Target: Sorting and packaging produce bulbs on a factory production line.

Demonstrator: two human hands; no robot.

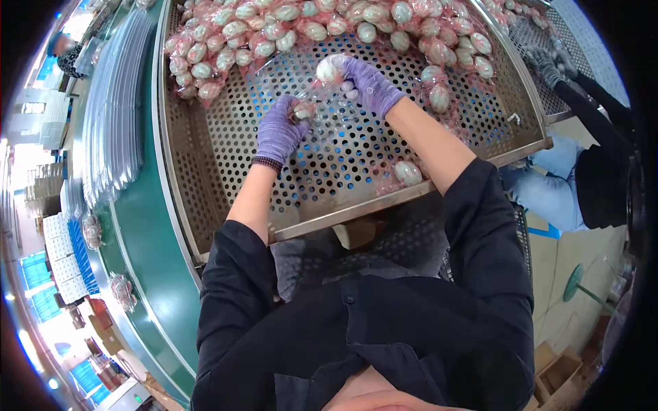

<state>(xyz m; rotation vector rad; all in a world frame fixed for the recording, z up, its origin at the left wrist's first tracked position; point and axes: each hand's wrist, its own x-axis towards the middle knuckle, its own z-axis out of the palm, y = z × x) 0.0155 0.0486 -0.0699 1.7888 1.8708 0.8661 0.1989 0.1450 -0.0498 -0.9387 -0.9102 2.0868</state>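
Note:
Both my hands wear purple knit gloves over a perforated metal tray [329, 149]. My right hand [374, 86] grips a pale, egg-shaped item in plastic wrap [330, 69]. Lower and to the left, my left hand [281, 129] has its fingers around another wrapped egg-shaped item [303, 109], mostly covered by the glove. Clear crinkled film [334, 108] stretches between the two hands. A heap of similar wrapped items [313, 31] in clear and reddish film fills the tray's far side. One single wrapped item [407, 173] lies by the near rim.
Left of the tray runs a green conveyor belt [159, 277] with wrapped bundles beside it. A stack of clear plastic trays [115, 108] stands along it. At right, a co-worker's gloved hands [547, 67] are over another perforated tray [570, 46]. Cardboard boxes [558, 372] sit on the floor.

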